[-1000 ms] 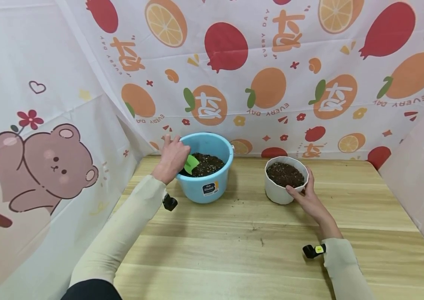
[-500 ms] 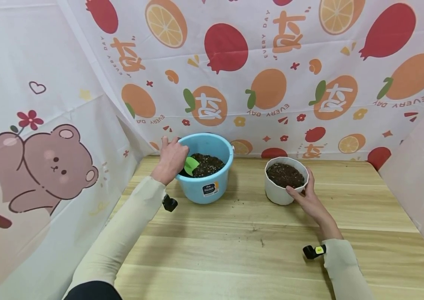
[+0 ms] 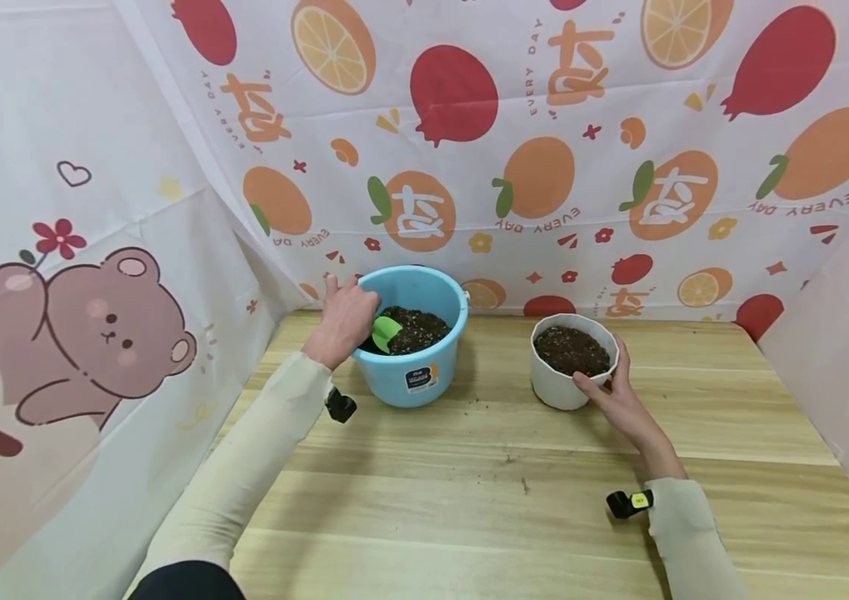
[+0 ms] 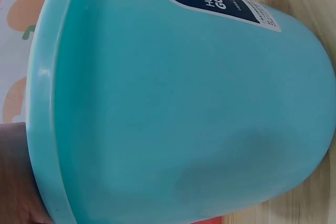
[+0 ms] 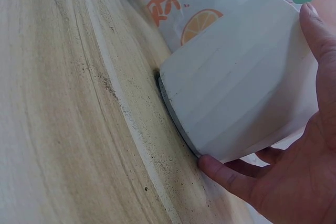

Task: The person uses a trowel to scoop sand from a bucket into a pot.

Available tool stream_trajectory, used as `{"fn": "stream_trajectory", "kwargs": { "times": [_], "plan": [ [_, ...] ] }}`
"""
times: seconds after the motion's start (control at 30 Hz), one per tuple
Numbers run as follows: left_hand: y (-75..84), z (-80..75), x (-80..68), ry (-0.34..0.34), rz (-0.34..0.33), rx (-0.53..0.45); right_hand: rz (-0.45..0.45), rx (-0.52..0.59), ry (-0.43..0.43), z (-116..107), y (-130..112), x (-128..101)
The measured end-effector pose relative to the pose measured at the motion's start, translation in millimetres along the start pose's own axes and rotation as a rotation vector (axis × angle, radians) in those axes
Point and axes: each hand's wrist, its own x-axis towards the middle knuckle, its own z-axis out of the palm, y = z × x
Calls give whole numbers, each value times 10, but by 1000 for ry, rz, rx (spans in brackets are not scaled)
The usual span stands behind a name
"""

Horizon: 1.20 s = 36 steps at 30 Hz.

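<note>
Presently the left hand (image 3: 344, 319) sits at the 9 o'clock rim of the blue bucket (image 3: 412, 379), its fingers closed round what seems to be the handle of a green scoop (image 3: 385, 332) — the handle itself is hidden behind the hand, so the grip is read from how the scoop sits. The scoop's blade lies against the dark soil (image 3: 417, 330) inside the bucket. The left wrist view shows only the bucket's outer wall (image 4: 184, 119) with its dark label, and a sliver of hand at the rim.

The right hand (image 3: 615, 398) cups the white pot (image 3: 557, 385) from its 4 o'clock side, thumb on the near wall and fingers wrapped round the side; the right wrist view confirms palm and fingers against the ribbed wall (image 5: 247, 87). The pot stands upright on the wooden table (image 3: 469, 500), at 3 o'clock from the bucket and well apart from it, soil close to its rim.

Risks, as judged:
- The pot looks nearly full — another load could spill over the rim.
- The gap between the vessels is open table; a tilted scoop would drop crumbs there, where some specks already lie.
- The bucket is unheld apart from the scooping hand, so a hard dig could shift it.
</note>
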Motion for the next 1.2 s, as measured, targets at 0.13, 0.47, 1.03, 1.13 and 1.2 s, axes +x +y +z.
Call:
{"fn": "stream_trajectory", "kwargs": {
  "times": [0.13, 0.47, 1.03, 1.13, 1.2],
  "plan": [
    [-5, -9, 12, 4, -11, -10, -10, -3, -2, -7, -3, 13],
    [-6, -5, 24, -10, -14, -38, -25, 3, 0, -15, 11, 17],
    [-25, 13, 40, -37, -36, -95, -14, -2, -2, -20, 8, 7],
    [-36, -4, 37, -45, -44, -117, -8, -2, -5, -19, 4, 5],
    [-46, -21, 33, -57, -50, -141, -3, -4, -8, -17, 4, 1]
  ]
}}
